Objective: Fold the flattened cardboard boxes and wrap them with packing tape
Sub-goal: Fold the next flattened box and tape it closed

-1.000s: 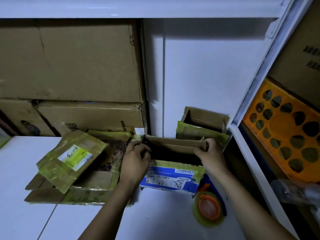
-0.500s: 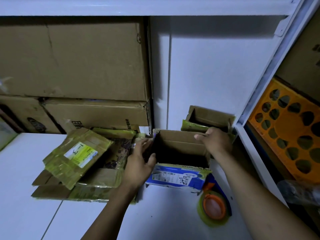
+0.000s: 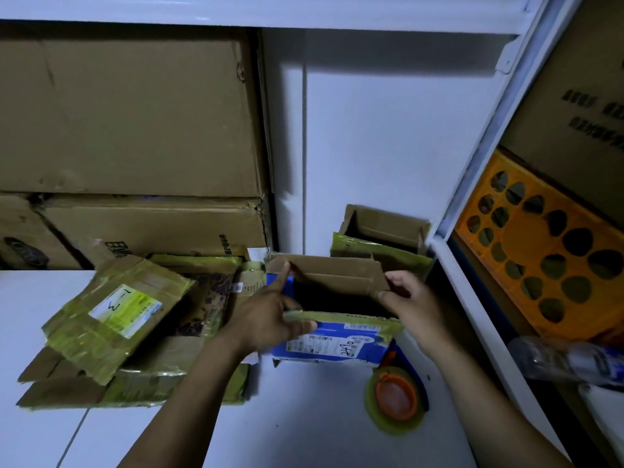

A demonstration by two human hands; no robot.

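Open white surface (image 3: 304, 427) lies free nearest us and along the far left edge. A pile of flattened, yellow-taped cardboard (image 3: 111, 325) blocks the left, with stacked big brown cartons (image 3: 128, 123) walling the back behind it. The open blue-sided cardboard box (image 3: 334, 342) fills the middle, and a smaller open brown box (image 3: 381, 231) stands just behind it. The yellowish tape roll with an orange core (image 3: 396, 400) narrows the gap to the white shelf upright (image 3: 472, 298) on the right. Above both boxes, we see open room.

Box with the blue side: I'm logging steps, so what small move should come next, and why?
Probably fold the rear flap down over the opening. The box stands open, the right hand pinches that flap's end, the left hand holds the near rim, and the tape lies untouched in front.
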